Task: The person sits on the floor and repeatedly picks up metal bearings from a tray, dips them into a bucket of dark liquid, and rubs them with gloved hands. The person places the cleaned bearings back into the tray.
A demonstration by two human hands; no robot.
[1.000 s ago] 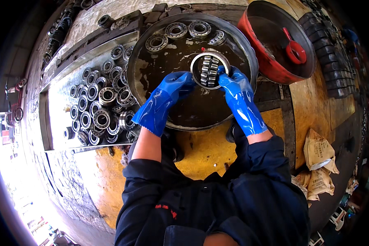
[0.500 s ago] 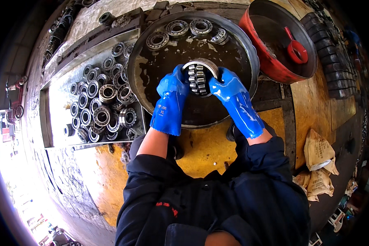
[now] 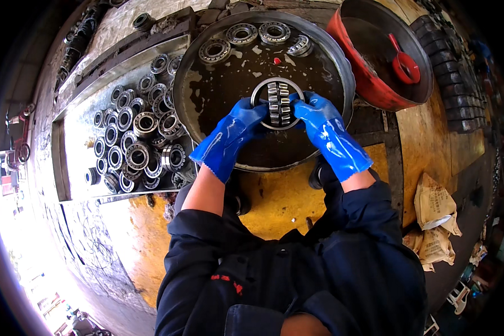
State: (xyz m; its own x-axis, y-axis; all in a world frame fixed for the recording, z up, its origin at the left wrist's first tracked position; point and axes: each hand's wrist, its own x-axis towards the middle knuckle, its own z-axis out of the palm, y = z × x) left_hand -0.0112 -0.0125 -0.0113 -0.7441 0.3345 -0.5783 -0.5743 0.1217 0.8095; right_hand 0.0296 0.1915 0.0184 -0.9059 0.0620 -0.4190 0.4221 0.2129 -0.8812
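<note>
- My left hand (image 3: 238,126), in a long blue rubber glove, grasps the left side of a large steel roller bearing with a bright outer ring (image 3: 278,104).
- My right hand (image 3: 319,120), gloved the same way, grips the right side of that bearing, fingers curled against the ring.
- The bearing sits between both hands, just above the dark, wet bottom of a wide round metal basin (image 3: 207,89); its inner cage of rollers is swivelled so the rows of rollers face up at me inside the outer ring.
- Whether the bearing touches the liquid in the basin I cannot tell.
- Four smaller steel bearings (image 3: 242,33) lie along the far rim inside the basin, well apart from my hands.
- To my left, a shallow rectangular metal tray (image 3: 75,134) holds a dense heap of small steel ring bearings (image 3: 137,140), stacked against one another.
- To my right, beside the basin, stands a red round tub (image 3: 347,33) with dark contents and a red scoop (image 3: 403,64) lying in it.
- Brown paper sacks (image 3: 434,204) lie on the yellow-stained floor (image 3: 280,196) at my right side.
- My dark blue sleeves reach down to the glove cuffs, the left forearm partly bare.
</note>
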